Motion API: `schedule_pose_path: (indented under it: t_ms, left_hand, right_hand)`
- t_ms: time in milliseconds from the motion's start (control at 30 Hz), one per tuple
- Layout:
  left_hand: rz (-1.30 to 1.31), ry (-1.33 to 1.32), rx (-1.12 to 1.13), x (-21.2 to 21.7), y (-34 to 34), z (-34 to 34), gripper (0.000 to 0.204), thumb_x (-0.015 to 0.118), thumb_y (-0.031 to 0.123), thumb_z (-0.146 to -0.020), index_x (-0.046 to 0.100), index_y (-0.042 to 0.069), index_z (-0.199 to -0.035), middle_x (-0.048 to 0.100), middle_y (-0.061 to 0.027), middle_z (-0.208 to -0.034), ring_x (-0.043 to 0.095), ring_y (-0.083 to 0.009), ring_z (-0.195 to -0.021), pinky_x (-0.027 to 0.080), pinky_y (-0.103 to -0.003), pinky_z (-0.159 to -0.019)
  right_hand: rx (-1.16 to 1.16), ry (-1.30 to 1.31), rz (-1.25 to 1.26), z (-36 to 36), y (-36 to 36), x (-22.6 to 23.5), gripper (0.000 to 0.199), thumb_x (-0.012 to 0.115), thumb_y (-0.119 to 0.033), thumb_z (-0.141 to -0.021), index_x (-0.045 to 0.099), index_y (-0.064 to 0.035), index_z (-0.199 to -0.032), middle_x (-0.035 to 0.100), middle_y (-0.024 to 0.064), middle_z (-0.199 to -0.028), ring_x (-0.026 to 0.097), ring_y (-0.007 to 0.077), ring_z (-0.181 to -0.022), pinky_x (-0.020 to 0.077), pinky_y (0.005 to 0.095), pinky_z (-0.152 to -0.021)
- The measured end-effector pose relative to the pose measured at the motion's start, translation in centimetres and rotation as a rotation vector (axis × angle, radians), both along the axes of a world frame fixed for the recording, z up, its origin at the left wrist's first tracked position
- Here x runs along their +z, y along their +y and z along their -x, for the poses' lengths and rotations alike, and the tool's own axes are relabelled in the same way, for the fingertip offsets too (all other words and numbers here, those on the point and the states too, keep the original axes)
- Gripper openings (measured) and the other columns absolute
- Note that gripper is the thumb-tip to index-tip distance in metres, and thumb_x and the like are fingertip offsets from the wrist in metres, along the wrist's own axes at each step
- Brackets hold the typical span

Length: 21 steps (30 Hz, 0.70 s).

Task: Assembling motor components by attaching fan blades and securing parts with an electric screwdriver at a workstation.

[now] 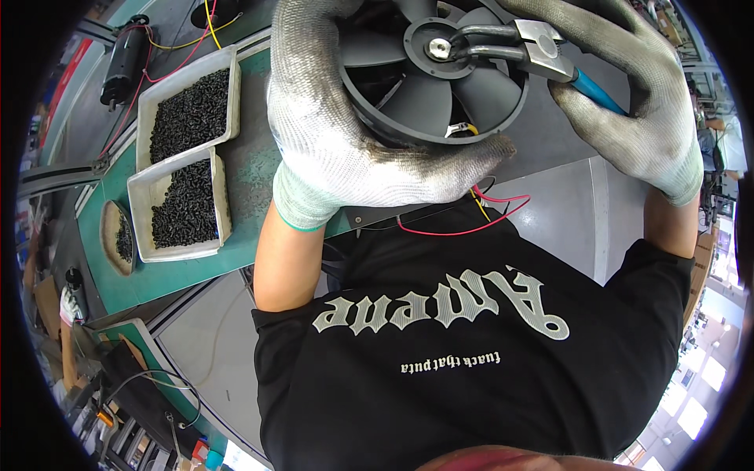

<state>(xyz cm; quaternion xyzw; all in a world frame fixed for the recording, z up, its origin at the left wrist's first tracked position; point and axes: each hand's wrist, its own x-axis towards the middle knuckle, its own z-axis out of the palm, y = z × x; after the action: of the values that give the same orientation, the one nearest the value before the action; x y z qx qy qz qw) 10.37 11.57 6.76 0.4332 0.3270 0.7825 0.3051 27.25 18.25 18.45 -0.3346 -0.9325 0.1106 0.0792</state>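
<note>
A black axial fan [428, 102] with broad blades and a round rim is gripped in my gloved left hand [322, 118]. The thumb lies along the fan's lower rim and the fingers go up its left side. Blue-handled pliers [542, 47] with bent, slender jaws are held in my gloved right hand [636, 110]. Their tips are at the metal shaft end [440, 49] in the fan's hub; whether they grip anything there is too small to tell. Red and yellow wires [479, 208] hang below the fan.
Two white bins [225, 192] of small black parts stand on the green bench [255, 118] at left, beside a shallow dish [110, 251]. A black cylindrical motor [126, 63] with wires lies beyond them. Another person's gloved hand [71, 304] shows at far left.
</note>
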Motion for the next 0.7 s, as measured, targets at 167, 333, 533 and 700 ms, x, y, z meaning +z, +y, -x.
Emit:
schedule_pose_path:
  t_ms: [167, 333, 533, 700]
  left_hand:
    - [-0.244, 0.794, 0.044, 0.0, 0.6, 2.2, 0.099, 0.095, 0.019, -0.04, 0.041, -0.005, -0.119, 0.055, -0.0265, -0.119, 0.057, -0.0267, -0.106, 0.046, -0.038, -0.095]
    - [-0.143, 0.461, 0.063, -1.1, 0.7, 1.4, 0.1, 0.095, 0.02, -0.041, 0.04, -0.006, -0.12, 0.054, -0.0268, -0.118, 0.058, -0.0264, -0.104, 0.047, -0.038, -0.093]
    - [0.086, 0.037, 0.098, 0.7, -0.7, -1.8, 0.1, 0.095, 0.02, -0.043, 0.039, -0.007, -0.121, 0.051, -0.0254, -0.119, 0.057, -0.0275, -0.106, 0.047, -0.04, -0.094]
    - [-0.165, 0.413, 0.192, -1.2, 0.7, 0.0, 0.098, 0.095, 0.019, -0.042, 0.04, -0.007, -0.119, 0.052, -0.0253, -0.117, 0.058, -0.03, -0.105, 0.047, -0.042, -0.093]
  right_hand:
    - [-0.053, -0.033, 0.028, 0.2, -0.4, 0.9, 0.058, 0.067, -0.016, -0.056, 0.067, 0.0054, -0.11, 0.067, 0.0159, -0.079, 0.062, 0.0225, -0.071, 0.051, 0.0328, -0.064]
    - [-0.005, -0.026, 0.002, 0.4, -0.3, 1.4, 0.058, 0.067, -0.017, -0.057, 0.067, 0.0056, -0.11, 0.067, 0.0163, -0.08, 0.062, 0.0231, -0.072, 0.0514, 0.033, -0.065]
    - [0.095, -0.012, -0.041, 0.2, 0.1, 1.3, 0.057, 0.068, -0.017, -0.058, 0.067, 0.0061, -0.11, 0.066, 0.0171, -0.082, 0.063, 0.024, -0.074, 0.052, 0.0332, -0.067]
    - [0.184, 0.014, -0.073, 0.3, 1.4, 0.9, 0.057, 0.068, -0.017, -0.059, 0.066, 0.0064, -0.11, 0.066, 0.0177, -0.084, 0.063, 0.0248, -0.075, 0.0524, 0.0334, -0.068]
